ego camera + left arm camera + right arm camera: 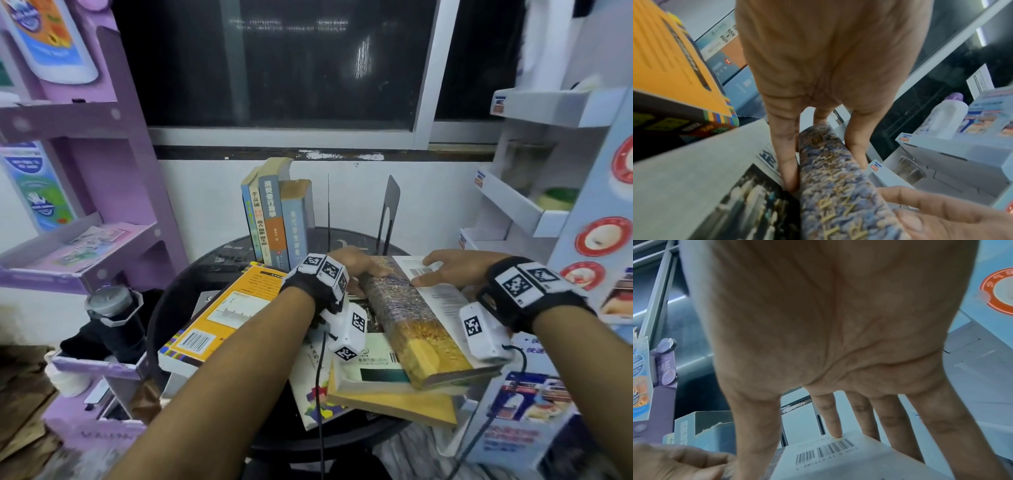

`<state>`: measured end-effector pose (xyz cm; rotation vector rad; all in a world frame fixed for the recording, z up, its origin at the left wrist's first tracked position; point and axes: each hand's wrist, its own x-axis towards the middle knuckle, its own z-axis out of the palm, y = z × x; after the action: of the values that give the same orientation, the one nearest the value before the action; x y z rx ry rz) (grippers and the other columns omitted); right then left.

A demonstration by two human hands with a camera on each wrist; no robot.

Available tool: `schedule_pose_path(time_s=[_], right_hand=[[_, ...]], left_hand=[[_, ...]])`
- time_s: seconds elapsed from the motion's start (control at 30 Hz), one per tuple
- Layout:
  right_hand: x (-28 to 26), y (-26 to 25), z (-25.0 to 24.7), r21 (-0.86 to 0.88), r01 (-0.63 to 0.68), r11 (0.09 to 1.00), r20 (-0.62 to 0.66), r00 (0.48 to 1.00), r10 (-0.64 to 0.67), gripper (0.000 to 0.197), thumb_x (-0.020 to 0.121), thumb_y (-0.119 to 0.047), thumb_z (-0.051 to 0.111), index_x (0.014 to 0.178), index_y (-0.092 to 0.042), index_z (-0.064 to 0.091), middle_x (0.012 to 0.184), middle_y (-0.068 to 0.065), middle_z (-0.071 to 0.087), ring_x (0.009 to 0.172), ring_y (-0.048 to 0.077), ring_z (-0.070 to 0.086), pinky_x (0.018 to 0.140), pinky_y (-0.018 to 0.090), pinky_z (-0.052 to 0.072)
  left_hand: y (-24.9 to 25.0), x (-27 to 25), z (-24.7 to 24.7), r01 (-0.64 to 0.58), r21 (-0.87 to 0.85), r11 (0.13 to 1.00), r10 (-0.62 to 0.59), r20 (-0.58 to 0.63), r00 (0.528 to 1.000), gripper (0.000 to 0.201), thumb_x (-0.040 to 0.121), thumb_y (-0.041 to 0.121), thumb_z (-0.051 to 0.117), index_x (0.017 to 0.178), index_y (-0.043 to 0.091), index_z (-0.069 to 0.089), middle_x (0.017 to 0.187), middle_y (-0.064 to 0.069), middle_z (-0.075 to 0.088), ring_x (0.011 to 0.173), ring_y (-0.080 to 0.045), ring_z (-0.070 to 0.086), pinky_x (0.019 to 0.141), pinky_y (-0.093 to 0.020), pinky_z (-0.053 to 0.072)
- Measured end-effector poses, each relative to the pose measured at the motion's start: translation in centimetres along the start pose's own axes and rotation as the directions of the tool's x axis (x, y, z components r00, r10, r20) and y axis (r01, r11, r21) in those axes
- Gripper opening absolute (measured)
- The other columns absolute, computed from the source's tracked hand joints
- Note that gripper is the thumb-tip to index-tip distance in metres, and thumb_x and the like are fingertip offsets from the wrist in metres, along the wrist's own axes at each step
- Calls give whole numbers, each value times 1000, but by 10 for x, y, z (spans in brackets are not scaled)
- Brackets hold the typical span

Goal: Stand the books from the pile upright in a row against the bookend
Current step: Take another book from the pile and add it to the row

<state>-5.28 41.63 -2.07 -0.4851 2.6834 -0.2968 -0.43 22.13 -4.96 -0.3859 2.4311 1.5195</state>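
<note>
Since that thick mosaic-spine paperback [407,318] looks hefty and a bit floppy, I'd take it by the spine end. It sits atop the pile on the round black table [178,308] (row's behind). Left hand [356,270] grips its spine; right hand [448,270] lies flat, fingers spread, on the white back cover.

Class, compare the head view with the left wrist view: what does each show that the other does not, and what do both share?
Only the head view shows the upright books standing in a row at the back of the table, the dark bookend and the orange book's barcode.

Only the left wrist view shows gold letters on the mottled spine and a white bottle on a shelf.

Both show the left hand gripping the thick book by its spine, the right hand on it, and the orange book.
</note>
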Motion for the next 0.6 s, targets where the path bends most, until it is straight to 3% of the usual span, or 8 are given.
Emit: schedule_pose_path(time_s=[0.17,0.37,0.53,0.6], right_hand=[[-1,0,-1,-6,0,1000,-18,1000,0,72,84,-54,63,144,-24,36,146,4,39,109,17,41,101,30,38],[-2,0,-2,24,-3,1000,-27,1000,4,75,81,-55,66,144,-26,37,145,4,41,116,21,46,101,30,39],[-8,-3,-8,27,-8,1000,-65,998,10,84,78,-54,70,147,-26,32,148,5,38,129,24,42,106,30,34],[-11,-4,-12,30,-4,1000,-91,996,7,89,75,-54,72,149,-27,30,150,5,36,131,24,41,107,31,33]], left_hand=[[-5,2,2,41,-252,967,-45,-11,999,58,77,14,79,124,-7,53,119,-22,64,102,-39,67,90,-49,55],[-18,24,4,38,-412,911,-34,16,999,102,32,18,90,126,0,55,120,-18,65,103,-37,67,88,-51,56],[-16,34,-1,13,-456,890,-16,-4,1000,113,19,18,97,123,-2,56,116,-21,67,99,-41,68,85,-54,56],[-9,19,-2,-24,-477,879,7,-39,999,95,33,10,95,119,-6,59,111,-22,69,95,-40,69,84,-55,56]])
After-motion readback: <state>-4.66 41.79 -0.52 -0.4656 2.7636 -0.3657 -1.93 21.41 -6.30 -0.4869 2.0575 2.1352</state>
